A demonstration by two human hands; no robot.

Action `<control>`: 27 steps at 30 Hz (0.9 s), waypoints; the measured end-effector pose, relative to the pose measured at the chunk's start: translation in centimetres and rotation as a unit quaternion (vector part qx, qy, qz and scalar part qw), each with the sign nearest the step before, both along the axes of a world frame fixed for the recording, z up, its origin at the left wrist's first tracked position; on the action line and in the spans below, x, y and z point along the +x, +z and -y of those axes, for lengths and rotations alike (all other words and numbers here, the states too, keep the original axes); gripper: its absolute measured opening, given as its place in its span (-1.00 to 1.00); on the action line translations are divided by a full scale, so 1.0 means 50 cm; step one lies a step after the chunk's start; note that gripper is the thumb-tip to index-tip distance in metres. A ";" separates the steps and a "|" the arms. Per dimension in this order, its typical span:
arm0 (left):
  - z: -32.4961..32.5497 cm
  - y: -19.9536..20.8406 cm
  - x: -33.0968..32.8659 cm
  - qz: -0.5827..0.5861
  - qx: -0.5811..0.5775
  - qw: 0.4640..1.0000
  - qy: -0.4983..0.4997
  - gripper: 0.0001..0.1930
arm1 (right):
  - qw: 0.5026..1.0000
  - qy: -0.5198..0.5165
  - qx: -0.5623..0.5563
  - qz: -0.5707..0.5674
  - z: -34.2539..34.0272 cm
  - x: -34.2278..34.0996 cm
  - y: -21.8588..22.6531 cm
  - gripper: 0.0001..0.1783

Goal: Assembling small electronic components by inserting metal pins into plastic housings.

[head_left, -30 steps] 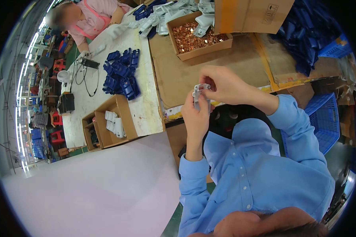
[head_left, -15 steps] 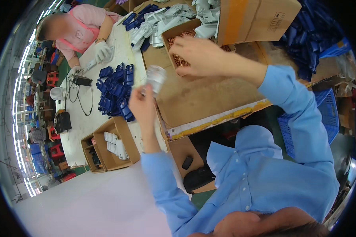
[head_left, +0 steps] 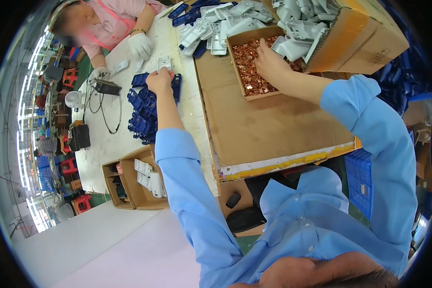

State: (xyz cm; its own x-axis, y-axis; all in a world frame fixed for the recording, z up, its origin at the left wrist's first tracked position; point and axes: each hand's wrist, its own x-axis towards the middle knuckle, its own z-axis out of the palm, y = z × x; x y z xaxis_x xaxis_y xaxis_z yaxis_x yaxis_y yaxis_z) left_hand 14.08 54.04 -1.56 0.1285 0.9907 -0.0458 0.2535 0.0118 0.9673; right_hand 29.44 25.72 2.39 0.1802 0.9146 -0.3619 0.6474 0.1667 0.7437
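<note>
My left hand is stretched over the white table, its fingers pinching the near end of a white plastic housing. Just below and beside it lies a pile of dark blue plastic housings. My right hand dips into a shallow cardboard box filled with small copper-coloured metal pieces. Its fingers are bent down among the pieces, and what lies between the fingertips is too small to make out.
Across the table a person's gloved hand rests near white parts. White housings are heaped behind the copper pieces; a large carton stands at right. A divided cardboard box, a black device and its cable lie left.
My left hand has carried the white housing away from me, over the white table beyond the blue pile. My right hand has lowered its fingers into the copper pieces. The view has shifted.
</note>
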 end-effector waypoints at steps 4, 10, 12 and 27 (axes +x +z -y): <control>-0.033 -0.030 0.007 -0.018 0.031 0.999 0.018 -0.51 | 0.999 0.000 0.023 -0.025 -0.014 0.006 -0.015 -0.62; 0.074 0.041 -0.012 -0.034 0.227 0.973 0.022 -0.45 | 0.967 0.069 0.188 -0.155 -0.018 0.006 0.013 -0.73; 0.173 0.081 -0.013 0.082 0.145 0.983 -0.077 -0.54 | 0.943 0.059 0.236 -0.228 -0.011 0.009 0.049 -0.73; 0.649 0.080 -0.186 0.198 -0.021 0.968 -0.151 -0.74 | 0.677 -0.073 0.289 -0.672 0.031 -0.052 0.172 -0.72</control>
